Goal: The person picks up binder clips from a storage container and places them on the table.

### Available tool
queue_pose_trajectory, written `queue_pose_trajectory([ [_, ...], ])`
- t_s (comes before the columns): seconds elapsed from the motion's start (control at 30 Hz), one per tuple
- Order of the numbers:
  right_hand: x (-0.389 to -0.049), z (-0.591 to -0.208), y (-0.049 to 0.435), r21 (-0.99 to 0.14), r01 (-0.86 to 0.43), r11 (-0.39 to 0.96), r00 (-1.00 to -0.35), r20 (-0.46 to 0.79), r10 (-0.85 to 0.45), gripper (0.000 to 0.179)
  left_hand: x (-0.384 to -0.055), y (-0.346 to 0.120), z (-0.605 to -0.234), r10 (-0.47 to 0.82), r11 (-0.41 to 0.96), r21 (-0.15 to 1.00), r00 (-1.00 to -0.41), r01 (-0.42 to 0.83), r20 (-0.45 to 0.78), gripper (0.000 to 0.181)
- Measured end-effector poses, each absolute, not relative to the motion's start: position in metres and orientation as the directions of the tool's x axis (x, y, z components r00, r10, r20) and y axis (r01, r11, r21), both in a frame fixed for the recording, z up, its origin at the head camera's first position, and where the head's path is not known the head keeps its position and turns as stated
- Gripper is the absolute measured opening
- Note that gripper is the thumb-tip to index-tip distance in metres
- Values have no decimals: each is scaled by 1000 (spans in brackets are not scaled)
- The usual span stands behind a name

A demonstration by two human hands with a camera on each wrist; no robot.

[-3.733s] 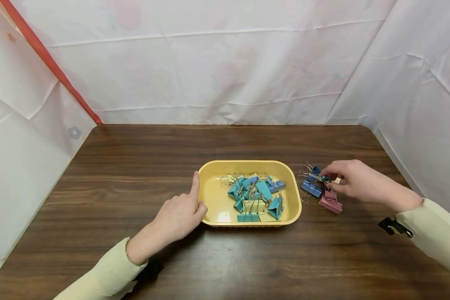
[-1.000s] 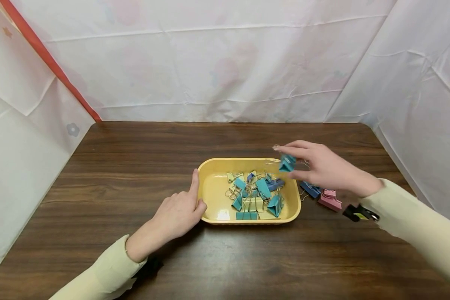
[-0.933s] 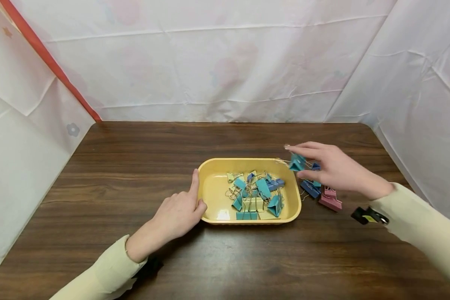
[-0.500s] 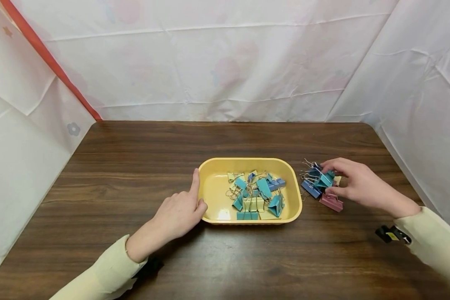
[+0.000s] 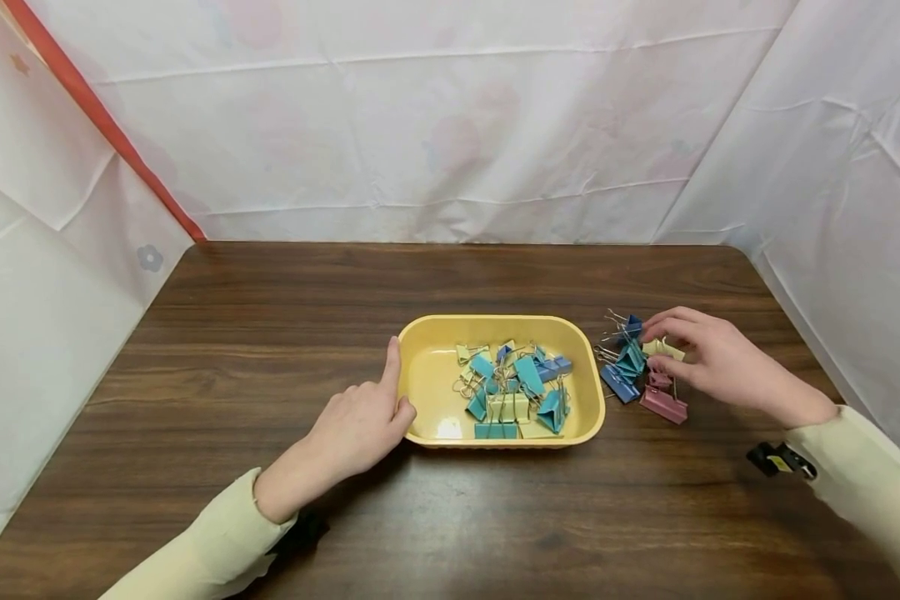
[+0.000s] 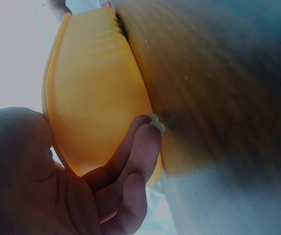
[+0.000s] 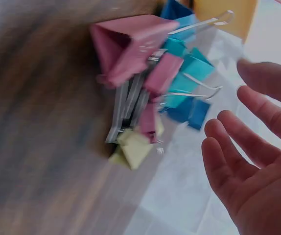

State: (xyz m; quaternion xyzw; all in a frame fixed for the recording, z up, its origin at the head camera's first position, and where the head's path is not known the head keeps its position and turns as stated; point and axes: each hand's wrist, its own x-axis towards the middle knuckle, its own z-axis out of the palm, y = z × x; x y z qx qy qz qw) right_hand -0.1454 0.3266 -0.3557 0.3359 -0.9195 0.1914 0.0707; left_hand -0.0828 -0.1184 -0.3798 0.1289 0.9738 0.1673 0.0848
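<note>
My left hand (image 5: 362, 427) holds the left end of a yellow plastic tray (image 5: 426, 326): thumb at the rim, forefinger along it, the other fingers bent against the outer wall (image 6: 91, 98). Binder clips lie inside, among them a teal one (image 5: 528, 376) and a pale yellow one (image 5: 508, 407). To the tray's right, my right hand (image 5: 720, 367) hovers over a pile of binder clips, fingers apart and holding nothing. A teal binder clip (image 5: 632, 360) tops the pile, near its fingertips. Around that lie blue clips (image 5: 619, 384), pink clips (image 5: 663, 406) and a pale yellow clip (image 7: 135, 147).
The brown wood-grain table (image 5: 450, 517) stretches around the tray on all sides. White patterned sheeting (image 5: 450, 125) hangs behind it and at both sides. A red strip (image 5: 105, 125) runs down the left corner.
A second ago my right hand held a teal binder clip by the tray's right rim. It carried it right and let go of it on the pile. My left hand stays put.
</note>
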Motion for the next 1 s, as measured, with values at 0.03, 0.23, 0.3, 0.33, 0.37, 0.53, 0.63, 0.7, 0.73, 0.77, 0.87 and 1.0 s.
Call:
queue_pose_trajectory([
  [0.03,-146,-353,325,-303,-645,702,-764,267,-587,27,-83,-118,-380,280,911,347,-952,224,-122,80],
  [0.23,-154,-336,300,-297,-651,699,-759,269,-592,22,-83,-118,-379,281,911,346,-952,224,-123,80],
  [0.3,-158,-331,287,-302,-667,681,-745,251,-618,20,-83,-118,-379,282,910,348,-951,224,-125,81],
  [0.33,-160,-328,280,-307,-675,671,-737,237,-633,18,-83,-118,-379,282,910,348,-951,224,-125,81],
  [0.37,-162,-326,272,-311,-688,656,-724,225,-652,17,-83,-118,-379,282,910,348,-951,224,-125,81],
  [0.53,-168,-315,225,-319,-732,602,-663,130,-737,15,-83,-118,-379,282,911,346,-952,225,-122,81],
  [0.63,-171,-312,194,-300,-766,568,-611,67,-789,17,-83,-118,-379,283,910,347,-951,227,-121,81],
  [0.7,-173,-313,175,-282,-798,533,-564,36,-825,18,-83,-119,-379,285,909,349,-951,228,-123,81],
  [0.73,-175,-314,166,-268,-814,516,-540,22,-841,18,-84,-119,-379,287,908,351,-950,229,-121,81],
  [0.77,-176,-315,158,-255,-826,504,-522,5,-853,19,-84,-119,-379,288,908,350,-950,230,-122,81],
  [0.87,-181,-321,133,-220,-849,481,-483,-50,-874,20,-84,-121,-379,289,908,350,-949,231,-123,81],
  [1.0,-186,-334,107,-174,-861,477,-456,-150,-877,25,-85,-122,-379,289,908,349,-949,232,-122,81],
])
